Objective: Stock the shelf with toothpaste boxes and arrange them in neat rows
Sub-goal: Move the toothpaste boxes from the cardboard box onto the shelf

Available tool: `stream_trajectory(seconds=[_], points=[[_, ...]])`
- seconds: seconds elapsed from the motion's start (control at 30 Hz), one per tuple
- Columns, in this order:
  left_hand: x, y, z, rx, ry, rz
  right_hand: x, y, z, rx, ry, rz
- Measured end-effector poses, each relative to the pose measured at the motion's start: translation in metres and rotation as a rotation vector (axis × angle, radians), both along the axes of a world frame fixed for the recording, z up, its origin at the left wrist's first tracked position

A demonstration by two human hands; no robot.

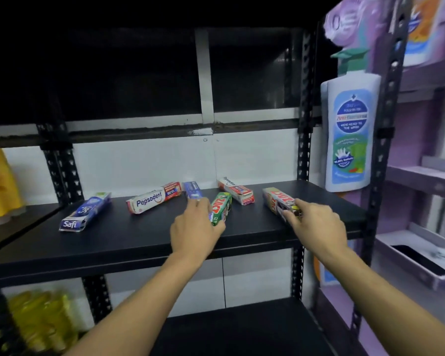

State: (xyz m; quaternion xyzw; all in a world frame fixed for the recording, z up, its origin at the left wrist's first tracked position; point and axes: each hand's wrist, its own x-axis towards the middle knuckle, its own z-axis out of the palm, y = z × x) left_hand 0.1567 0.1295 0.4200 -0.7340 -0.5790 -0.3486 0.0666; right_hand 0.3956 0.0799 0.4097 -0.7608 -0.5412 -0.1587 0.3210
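A black shelf (129, 237) is holding six toothpaste boxes, all lying flat and none parallel to another. At far left a blue Safi box (85, 211) is pointing from front-left to back-right. Next, a white and red Pepsodent box (153, 197) is lying nearly sideways, its right end angled toward the back wall. A second Pepsodent box (235, 191) is sitting near the back, running from back-left to front-right.

The left hand (195, 227) is reaching forward palm down, arm extended, fingers curling over the near part of a small blue box (193, 190) whose long axis is running front to back. Its thumb side is touching the near end of a green box (221, 208), just beside, which is also pointing roughly front to back. Blur is hiding finer detail of this grip.

The right hand (316, 224) is stretching out palm down, pinching the near end of a red and silver box (280, 200) that is angling from back-left to front-right.

A large pump-bottle display (350, 129) is hanging on the right upright.
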Motion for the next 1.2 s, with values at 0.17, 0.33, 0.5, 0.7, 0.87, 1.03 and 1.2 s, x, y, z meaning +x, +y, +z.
stream_trajectory(seconds=[0.17, 0.33, 0.5, 0.7, 0.87, 1.03, 1.2], points=[[0.018, 0.026, 0.002, -0.025, 0.111, 0.007, 0.006, 0.047, 0.000, -0.195, -0.094, 0.034], [0.020, 0.050, 0.002, -0.055, 0.115, -0.099, 0.013, 0.092, 0.003, -0.253, -0.006, 0.069], [0.013, 0.082, 0.001, -0.017, 0.162, -0.154, 0.007, 0.131, 0.003, -0.283, 0.045, 0.047], [0.008, 0.116, 0.006, 0.015, 0.232, -0.104, 0.001, 0.165, 0.001, -0.233, 0.100, 0.035], [0.003, 0.124, -0.012, 0.080, 0.059, -0.113, 0.003, 0.160, -0.004, -0.124, 0.160, 0.093], [0.003, 0.127, -0.014, 0.098, 0.019, -0.062, 0.002, 0.155, -0.002, -0.082, 0.254, 0.114], [0.004, 0.124, -0.016, 0.082, 0.008, -0.080, 0.002, 0.153, -0.003, -0.007, 0.333, 0.132]])
